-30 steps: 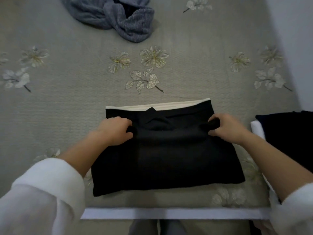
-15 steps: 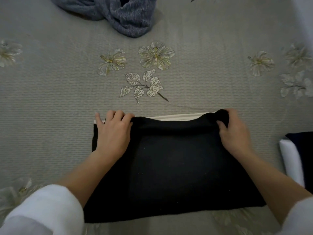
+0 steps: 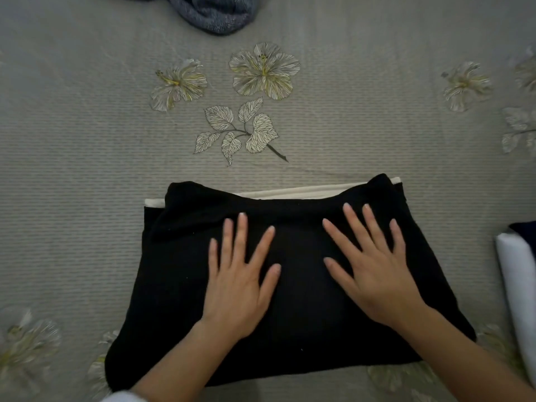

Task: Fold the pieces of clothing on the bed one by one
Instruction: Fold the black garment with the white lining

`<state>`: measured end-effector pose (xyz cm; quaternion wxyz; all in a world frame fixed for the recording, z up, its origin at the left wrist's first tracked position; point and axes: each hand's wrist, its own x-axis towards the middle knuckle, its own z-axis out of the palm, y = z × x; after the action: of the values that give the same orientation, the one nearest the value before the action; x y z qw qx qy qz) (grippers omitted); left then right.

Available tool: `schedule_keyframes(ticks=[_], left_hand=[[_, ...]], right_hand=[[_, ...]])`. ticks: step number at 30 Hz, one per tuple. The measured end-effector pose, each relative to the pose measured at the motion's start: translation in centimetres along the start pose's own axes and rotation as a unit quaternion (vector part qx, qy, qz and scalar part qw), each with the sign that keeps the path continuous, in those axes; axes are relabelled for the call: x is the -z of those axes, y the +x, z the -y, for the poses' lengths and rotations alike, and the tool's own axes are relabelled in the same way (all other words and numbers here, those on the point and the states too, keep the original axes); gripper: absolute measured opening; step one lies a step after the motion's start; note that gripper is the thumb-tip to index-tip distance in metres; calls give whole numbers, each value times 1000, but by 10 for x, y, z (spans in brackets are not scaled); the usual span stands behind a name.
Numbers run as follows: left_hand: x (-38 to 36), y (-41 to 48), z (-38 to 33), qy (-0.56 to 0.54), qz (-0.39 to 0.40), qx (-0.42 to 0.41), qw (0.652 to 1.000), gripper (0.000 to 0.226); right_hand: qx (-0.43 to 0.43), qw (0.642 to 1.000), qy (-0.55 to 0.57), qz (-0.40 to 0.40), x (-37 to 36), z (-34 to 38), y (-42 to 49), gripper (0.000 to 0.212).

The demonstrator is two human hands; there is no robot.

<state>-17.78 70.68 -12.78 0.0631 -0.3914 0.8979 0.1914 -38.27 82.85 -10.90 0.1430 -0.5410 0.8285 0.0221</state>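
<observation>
Beyond the left half of the folded black garment (image 3: 301, 320), well apart from it, lies a crumpled grey-blue knit piece (image 3: 214, 15). On that left half the left hand (image 3: 235, 288) rests palm down, fingers straight and spread; half a second ago it curled over the garment's far left corner. The garment lies flat on the floral bedspread (image 3: 87, 169), with a cream strip (image 3: 304, 193) showing along its far edge. On its right half the right hand (image 3: 377, 274) lies flat, fingers spread, no longer gripping the far right corner. Right of the garment sits a folded white piece (image 3: 519, 285).
</observation>
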Motion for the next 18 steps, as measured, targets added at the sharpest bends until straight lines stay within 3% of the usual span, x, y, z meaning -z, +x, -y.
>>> schedule_keyframes(ticks=[4,18], left_hand=[[-19,10,15,4,9,81,997,64],[-13,2,25,9,23,70,997,63]], right_hand=[[-111,992,-10,63,-20,-33,9,60],[-122,990,60,48,-27,-35,5,51]])
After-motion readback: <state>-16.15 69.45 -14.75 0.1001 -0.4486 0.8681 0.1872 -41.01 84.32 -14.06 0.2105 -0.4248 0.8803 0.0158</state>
